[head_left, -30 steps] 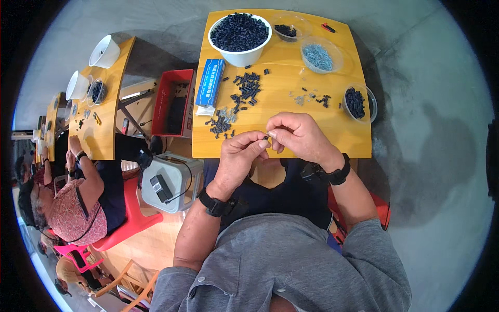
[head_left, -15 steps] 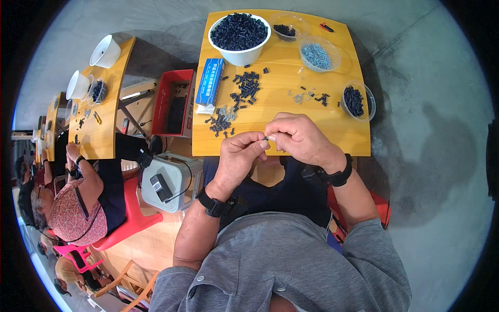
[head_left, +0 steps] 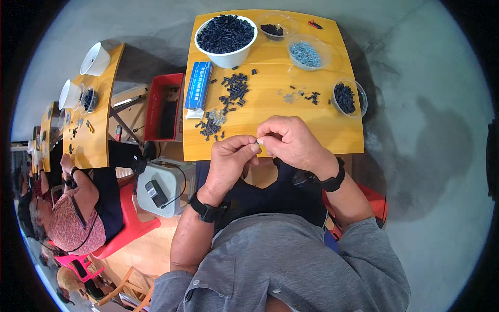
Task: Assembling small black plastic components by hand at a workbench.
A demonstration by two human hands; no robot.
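Note:
My left hand [head_left: 232,157] and my right hand [head_left: 292,144] meet over the table's near edge, fingertips pinched together. Between them a small dark part [head_left: 257,142] just shows; the fingers cover most of it. Up and left of my left hand lies a small heap of dark pieces [head_left: 210,128] with clear or silvery bits [head_left: 216,116] beside it. Farther back is a bigger heap of short black pieces [head_left: 236,88]. Beyond my right hand are a few black pieces [head_left: 312,98] and some small shiny bits [head_left: 289,96].
The yellow wooden table [head_left: 270,57] carries a white tub [head_left: 227,60] heaped with black pieces, a blue box [head_left: 198,86], several clear tubs and a red-and-black cutter [head_left: 315,24]. A red crate [head_left: 157,106] and grey stool [head_left: 175,179] stand left, near a seated person [head_left: 75,208].
The whole view has shifted slightly, with the table now a little farther left. My hands keep their pinch, still held together around the small dark part.

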